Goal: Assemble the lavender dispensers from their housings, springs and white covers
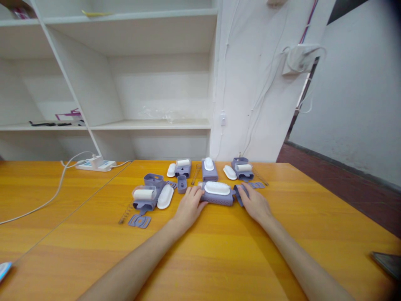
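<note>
The case (216,200), grey-purple, lies lengthwise across the middle of the bench (219,263), with a white brush (217,188) bristles up on top. The left hand (190,202) grips the case by its left end, thumb on the near side. The right hand (255,202) grips a cap (238,196) just beside the right end of the case; the cap is tilted, and whether it touches the case I cannot tell.

A small cup (181,184) stands just beyond the left hand. Behind the case lies a second case (209,173) with a white brush on top, and left of that a spring (196,174).

Farther out are three groups of grey-purple parts. The left one has a white roller (144,195), a white pad (165,196) leaning on the parts, a spring and flat plates (139,220). The back-left one has a roller and a pad; the right one has a roller, a pad, a spring and plates.

Well apart, a power strip (95,165) lies at the far left, below white shelves (150,124). A dark flat object (387,264) lies at the right edge.
</note>
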A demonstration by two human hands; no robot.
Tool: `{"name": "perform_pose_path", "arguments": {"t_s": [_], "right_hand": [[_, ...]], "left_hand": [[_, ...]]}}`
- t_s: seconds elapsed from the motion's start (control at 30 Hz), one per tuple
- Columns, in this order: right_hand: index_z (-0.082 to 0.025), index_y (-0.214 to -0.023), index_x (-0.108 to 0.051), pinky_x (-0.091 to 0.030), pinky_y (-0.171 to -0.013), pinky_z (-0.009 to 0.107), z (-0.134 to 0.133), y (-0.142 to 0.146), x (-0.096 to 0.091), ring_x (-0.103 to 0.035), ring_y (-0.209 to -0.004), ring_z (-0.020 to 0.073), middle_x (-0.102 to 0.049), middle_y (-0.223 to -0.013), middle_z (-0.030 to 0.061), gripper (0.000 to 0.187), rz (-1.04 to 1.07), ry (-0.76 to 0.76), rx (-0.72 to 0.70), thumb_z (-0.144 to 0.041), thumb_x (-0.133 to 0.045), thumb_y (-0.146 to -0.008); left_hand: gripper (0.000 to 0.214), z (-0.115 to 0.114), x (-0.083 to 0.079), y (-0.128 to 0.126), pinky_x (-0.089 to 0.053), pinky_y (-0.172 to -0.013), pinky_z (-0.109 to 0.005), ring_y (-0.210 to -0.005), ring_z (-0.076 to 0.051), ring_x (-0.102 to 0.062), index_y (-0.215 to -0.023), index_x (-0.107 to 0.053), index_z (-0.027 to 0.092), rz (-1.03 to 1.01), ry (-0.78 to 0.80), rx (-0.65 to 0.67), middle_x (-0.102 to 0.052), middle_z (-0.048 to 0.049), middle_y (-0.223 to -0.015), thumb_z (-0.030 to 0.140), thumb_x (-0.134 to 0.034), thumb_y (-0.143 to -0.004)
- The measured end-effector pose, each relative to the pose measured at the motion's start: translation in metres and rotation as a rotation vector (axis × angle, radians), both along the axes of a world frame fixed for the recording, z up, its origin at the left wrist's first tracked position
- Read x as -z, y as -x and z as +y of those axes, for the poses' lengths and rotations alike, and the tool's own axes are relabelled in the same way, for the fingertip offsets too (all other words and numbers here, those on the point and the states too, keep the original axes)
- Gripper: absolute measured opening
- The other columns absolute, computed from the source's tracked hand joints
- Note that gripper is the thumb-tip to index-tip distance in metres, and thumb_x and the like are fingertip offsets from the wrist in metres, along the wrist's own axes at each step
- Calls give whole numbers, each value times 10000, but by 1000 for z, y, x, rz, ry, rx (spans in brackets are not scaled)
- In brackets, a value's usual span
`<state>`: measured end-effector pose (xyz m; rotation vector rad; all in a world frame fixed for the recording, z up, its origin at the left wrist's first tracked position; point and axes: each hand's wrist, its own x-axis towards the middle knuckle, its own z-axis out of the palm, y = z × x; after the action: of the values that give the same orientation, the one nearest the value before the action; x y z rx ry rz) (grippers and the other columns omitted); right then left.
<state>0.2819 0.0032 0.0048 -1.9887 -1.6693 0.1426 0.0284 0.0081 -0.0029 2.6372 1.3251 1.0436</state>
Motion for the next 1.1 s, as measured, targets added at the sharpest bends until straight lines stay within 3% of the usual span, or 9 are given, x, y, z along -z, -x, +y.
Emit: {"name": "perform_pose_path", "arguments": {"t_s": [0.07,0.23,0.33,0.4,0.5,0.67,0.93,1.1], "right_hand": [[-208,-1208,-491,-396,-885,391,0,6,0,-542,-1072,278,-576,-1190,103,519,15,-23,-32,-520,-236,-880],[-169,-1111,-538,-440,-801,360,5,6,0,-587,-973,263,-627,-1066,128,495,156,-41,65,-524,-311,-852],[-163,-985,-578,-477,-588,297,9,2,2,-631,-691,210,-662,-807,90,507,347,13,39,-588,-368,-807],[-163,-951,-572,-439,-430,262,10,2,4,-580,-488,171,-624,-634,41,528,502,58,5,-627,-386,-781],[-169,-966,-548,-365,-312,224,10,4,5,-508,-371,138,-575,-547,-5,507,675,58,-9,-619,-465,-747],[-172,-867,-548,-320,-280,179,8,8,3,-469,-347,96,-540,-516,-30,414,854,67,-62,-565,-525,-740],[-182,-826,-517,-320,-274,174,10,5,8,-479,-348,104,-532,-476,-35,358,1040,59,-118,-528,-551,-742],[-191,-815,-508,-303,-263,167,7,9,7,-457,-337,93,-523,-482,-48,328,1129,52,-214,-510,-554,-750]], "left_hand": [[218,0,0,0,-409,-881,-401,-1033,-223,-451,-1013,-490,217,13,-5,-5,-503,-54,-1115,262,-560,-812],[223,-3,-3,-1,-408,-853,-404,-988,-231,-457,-1003,-494,216,14,-17,-30,-505,-55,-1037,315,-554,-813],[404,-4,-5,-1,-409,-855,-410,-982,-243,-460,-1095,-469,219,-33,0,-47,-492,-61,-1020,380,-616,-755],[574,-3,-5,-1,-394,-898,-418,-1032,-251,-450,-1178,-424,223,-99,20,-49,-471,-70,-1071,412,-670,-695],[717,2,0,0,-345,-981,-426,-1161,-266,-400,-1240,-373,220,-192,80,-27,-405,-100,-1206,430,-710,-642],[607,9,8,3,-314,-1015,-432,-1255,-271,-338,-1177,-405,209,-235,185,9,-359,-119,-1302,409,-686,-677],[543,6,-1,4,-391,-917,-365,-1064,-220,-472,-1047,-447,205,-294,177,23,-474,-53,-1091,432,-717,-634],[544,7,-2,3,-356,-964,-388,-1141,-236,-428,-1038,-436,208,-344,121,13,-451,-63,-1144,405,-731,-624]]}}
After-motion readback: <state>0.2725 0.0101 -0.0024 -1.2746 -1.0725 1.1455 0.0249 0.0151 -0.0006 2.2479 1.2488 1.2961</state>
